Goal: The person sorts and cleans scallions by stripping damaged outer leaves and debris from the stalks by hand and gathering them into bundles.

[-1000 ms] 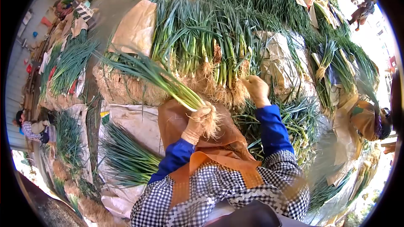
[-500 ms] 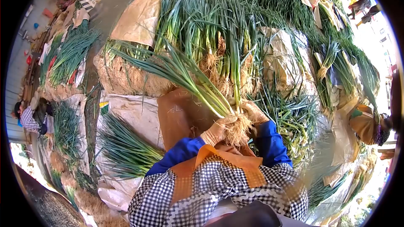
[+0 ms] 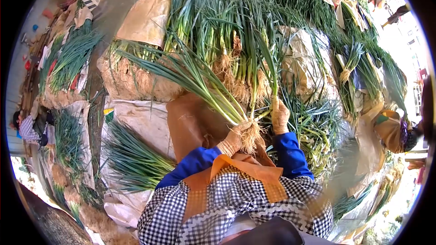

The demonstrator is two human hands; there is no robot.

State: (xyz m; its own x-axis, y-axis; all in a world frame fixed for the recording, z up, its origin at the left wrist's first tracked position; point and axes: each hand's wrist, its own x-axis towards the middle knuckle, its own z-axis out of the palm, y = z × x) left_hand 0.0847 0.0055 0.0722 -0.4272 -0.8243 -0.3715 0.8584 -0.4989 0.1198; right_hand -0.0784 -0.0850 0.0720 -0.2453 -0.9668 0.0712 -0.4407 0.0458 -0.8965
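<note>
My left hand [image 3: 232, 139] is closed round the lower stems of a bunch of green onions [image 3: 217, 100], just above their pale, tangled roots [image 3: 250, 139]. The leaves of this bunch fan out toward the upper left. To the right of it, my right hand [image 3: 280, 116] is closed on a separate green onion stalk [image 3: 274, 75] that stands nearly upright, leaves up. A thin pale stem [image 3: 262, 115] sticks out sideways from the held bunch toward my right hand. Both hands are above my lap, which a brown apron [image 3: 184, 120] covers.
A long row of green onions [image 3: 195, 22] lies ahead, roots toward me, partly under brown paper [image 3: 145, 16]. Another pile [image 3: 136, 156] rests on white sheeting [image 3: 141, 118] at left. Loose leaves [image 3: 318, 140] heap at right. Other people [image 3: 32, 127] sit at both sides.
My right hand has moved away from the bunch's roots, right and upward, with a green onion stalk in it. My left hand keeps its hold on the bunch.
</note>
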